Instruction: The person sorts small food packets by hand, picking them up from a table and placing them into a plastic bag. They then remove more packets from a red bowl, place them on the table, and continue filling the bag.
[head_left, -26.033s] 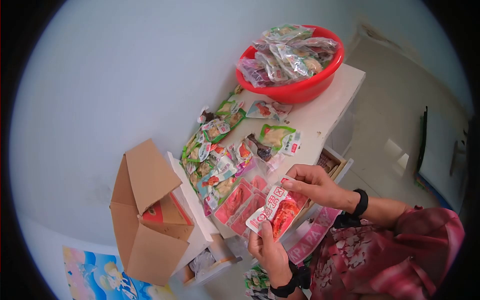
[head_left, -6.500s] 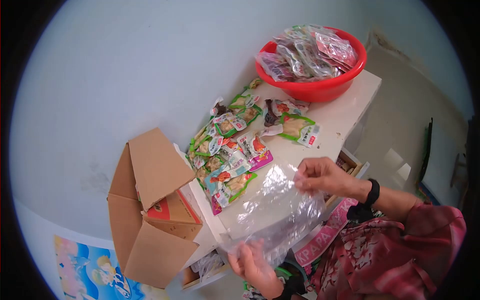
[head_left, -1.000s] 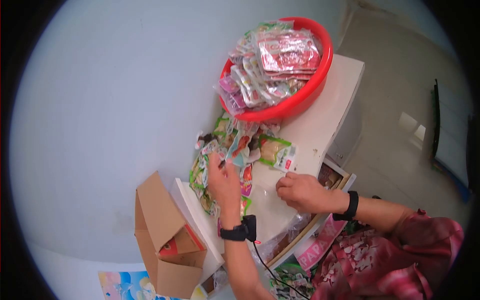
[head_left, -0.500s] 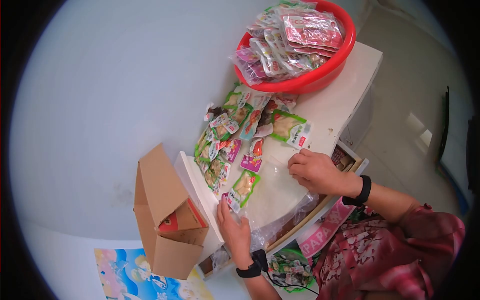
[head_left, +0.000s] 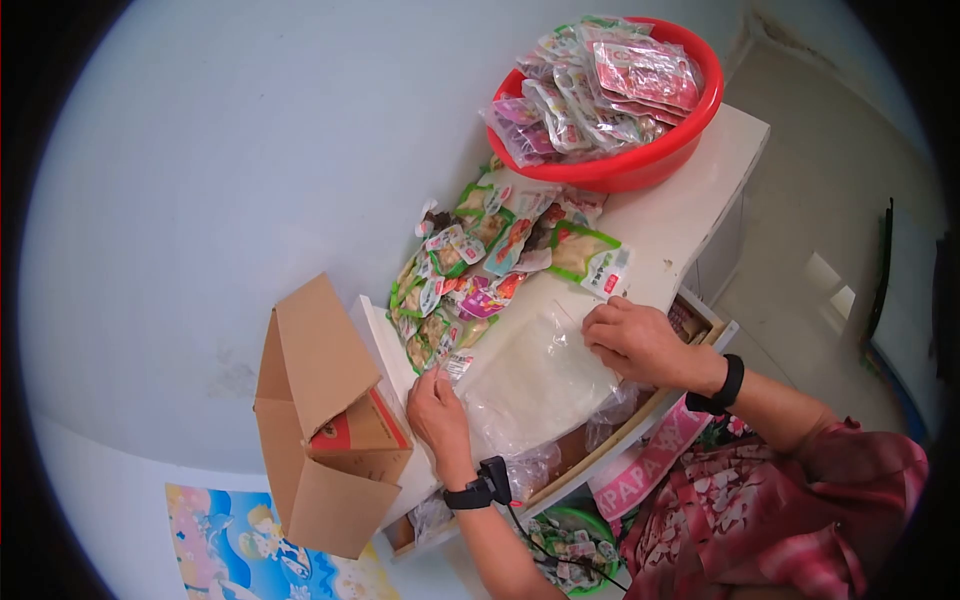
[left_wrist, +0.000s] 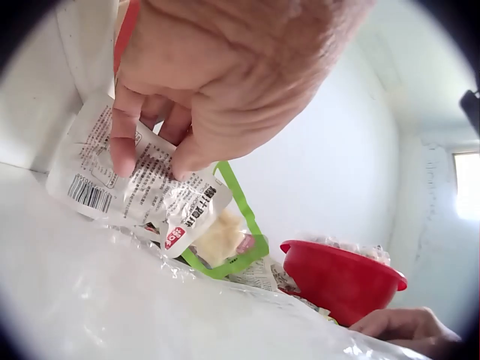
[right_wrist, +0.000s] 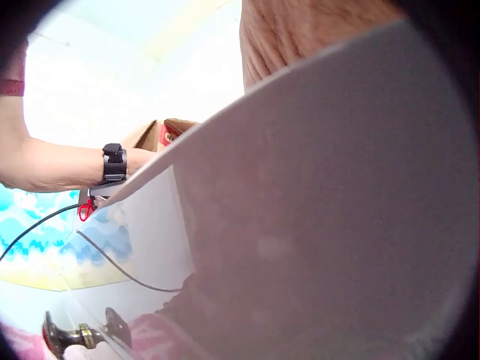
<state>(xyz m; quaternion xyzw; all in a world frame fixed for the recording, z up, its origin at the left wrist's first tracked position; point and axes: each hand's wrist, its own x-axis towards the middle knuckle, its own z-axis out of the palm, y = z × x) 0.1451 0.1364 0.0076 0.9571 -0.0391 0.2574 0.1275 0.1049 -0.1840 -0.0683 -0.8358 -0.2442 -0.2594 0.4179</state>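
Note:
My left hand (head_left: 438, 415) is at the near end of a heap of food packets (head_left: 435, 285). In the left wrist view, the thumb and fingers of this hand (left_wrist: 217, 82) pinch a white packet (left_wrist: 94, 169) with a barcode, and a green-edged packet (left_wrist: 217, 244) lies beside it. A clear plastic bag (head_left: 540, 385) is spread flat on the white table (head_left: 700, 185). My right hand (head_left: 645, 345) rests with bent fingers by the bag's right side; whether it grips the bag is hidden. In the right wrist view, a pale surface covers its fingers.
A red basin (head_left: 640, 170) full of bagged packets stands at the table's far end. An open cardboard box (head_left: 325, 370) is at the left. Below the table's front edge a drawer (head_left: 600, 455) is pulled out, and a green-rimmed container (head_left: 590, 525) of packets sits lower down.
Since half a second ago, my left hand has moved slightly up and left, and the nearest green-edged packet has shifted into the heap. More of the clear bag now shows; my right hand has barely moved.

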